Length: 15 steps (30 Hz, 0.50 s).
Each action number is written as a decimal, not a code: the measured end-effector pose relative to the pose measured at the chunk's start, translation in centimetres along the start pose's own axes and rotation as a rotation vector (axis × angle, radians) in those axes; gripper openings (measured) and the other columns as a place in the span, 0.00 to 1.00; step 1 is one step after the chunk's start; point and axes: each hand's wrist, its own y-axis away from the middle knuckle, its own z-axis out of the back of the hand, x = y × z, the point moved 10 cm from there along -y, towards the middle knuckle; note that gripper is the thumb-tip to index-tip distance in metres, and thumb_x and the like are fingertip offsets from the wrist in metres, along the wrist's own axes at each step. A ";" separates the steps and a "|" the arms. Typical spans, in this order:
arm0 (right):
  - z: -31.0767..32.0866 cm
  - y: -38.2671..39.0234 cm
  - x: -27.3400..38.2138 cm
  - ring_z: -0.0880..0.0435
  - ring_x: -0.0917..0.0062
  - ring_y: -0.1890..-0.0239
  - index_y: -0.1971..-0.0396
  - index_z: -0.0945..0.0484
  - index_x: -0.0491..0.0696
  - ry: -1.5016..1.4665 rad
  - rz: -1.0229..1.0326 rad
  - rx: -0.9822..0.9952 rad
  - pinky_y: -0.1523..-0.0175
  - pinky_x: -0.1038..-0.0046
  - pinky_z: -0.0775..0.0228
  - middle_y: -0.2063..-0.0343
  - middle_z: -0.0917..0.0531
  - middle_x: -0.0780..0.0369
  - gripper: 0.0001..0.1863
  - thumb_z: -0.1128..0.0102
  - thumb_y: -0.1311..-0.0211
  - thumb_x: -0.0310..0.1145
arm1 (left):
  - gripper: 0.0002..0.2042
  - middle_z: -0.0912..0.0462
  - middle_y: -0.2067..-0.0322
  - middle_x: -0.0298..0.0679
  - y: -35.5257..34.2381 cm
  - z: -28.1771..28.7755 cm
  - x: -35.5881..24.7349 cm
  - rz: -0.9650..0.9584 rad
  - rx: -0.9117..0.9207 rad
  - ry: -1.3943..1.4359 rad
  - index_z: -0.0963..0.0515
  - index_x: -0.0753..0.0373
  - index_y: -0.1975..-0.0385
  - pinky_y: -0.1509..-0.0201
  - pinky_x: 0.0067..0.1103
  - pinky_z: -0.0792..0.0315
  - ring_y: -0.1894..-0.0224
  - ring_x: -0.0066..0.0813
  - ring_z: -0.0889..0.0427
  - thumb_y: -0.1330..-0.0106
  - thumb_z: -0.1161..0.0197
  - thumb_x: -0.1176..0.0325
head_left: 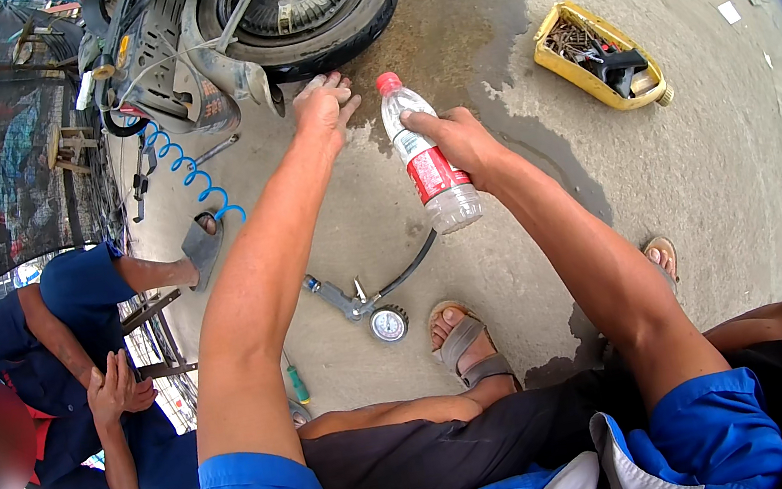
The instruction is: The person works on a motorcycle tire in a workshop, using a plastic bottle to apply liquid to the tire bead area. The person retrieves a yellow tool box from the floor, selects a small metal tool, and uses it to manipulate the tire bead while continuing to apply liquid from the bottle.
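Note:
My right hand (462, 138) is closed around a clear plastic bottle (438, 179) with a red cap and a red and white label. The bottle leans, its cap towards the wheel and its base towards me. It looks mostly clear inside; I cannot tell how much liquid it holds. My left hand (323, 111) reaches out with its fingers apart, just below the black tyre (332, 51) of a motorbike wheel. Whether the fingertips touch the tyre is hard to tell. Wet concrete (444, 24) spreads beside the tyre and beyond the bottle.
A yellow cut-open container (579, 80) holds bolts and a black-handled tool. A tyre inflator with a gauge (389, 324) and a green screwdriver (299, 385) lie near my feet. Blue coiled hose (188, 169) lies left. A seated person (77, 372) is at the left, hands together.

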 end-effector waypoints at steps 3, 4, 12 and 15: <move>0.0 -0.2 0.0 0.19 0.72 0.82 0.67 0.24 0.30 -0.018 0.022 -0.004 0.78 0.69 0.26 0.78 0.19 0.54 0.27 0.39 0.44 0.45 | 0.38 0.47 0.32 0.48 0.0 0.0 0.1 0.002 0.001 0.001 0.55 0.72 0.32 0.32 0.44 0.40 0.32 0.44 0.41 0.45 0.52 0.90; -0.1 -0.2 0.0 0.19 0.72 0.82 0.67 0.24 0.30 -0.021 0.021 -0.003 0.78 0.69 0.26 0.78 0.19 0.54 0.27 0.39 0.44 0.45 | 0.38 0.47 0.32 0.48 0.0 0.1 0.1 0.003 -0.002 0.007 0.55 0.72 0.32 0.32 0.44 0.40 0.32 0.44 0.41 0.46 0.52 0.90; -0.3 -0.1 0.0 0.19 0.72 0.82 0.68 0.24 0.30 -0.033 0.022 0.000 0.79 0.69 0.26 0.78 0.19 0.54 0.26 0.39 0.44 0.44 | 0.38 0.46 0.33 0.49 0.3 0.2 0.0 0.010 -0.030 0.009 0.54 0.71 0.32 0.33 0.45 0.39 0.33 0.45 0.40 0.46 0.52 0.90; -0.2 -0.1 0.0 0.19 0.72 0.82 0.68 0.24 0.30 -0.025 0.024 -0.002 0.79 0.69 0.26 0.78 0.19 0.54 0.26 0.39 0.44 0.44 | 0.38 0.45 0.33 0.50 0.4 0.4 -0.1 0.012 -0.036 0.011 0.54 0.71 0.32 0.33 0.45 0.39 0.33 0.46 0.40 0.46 0.52 0.91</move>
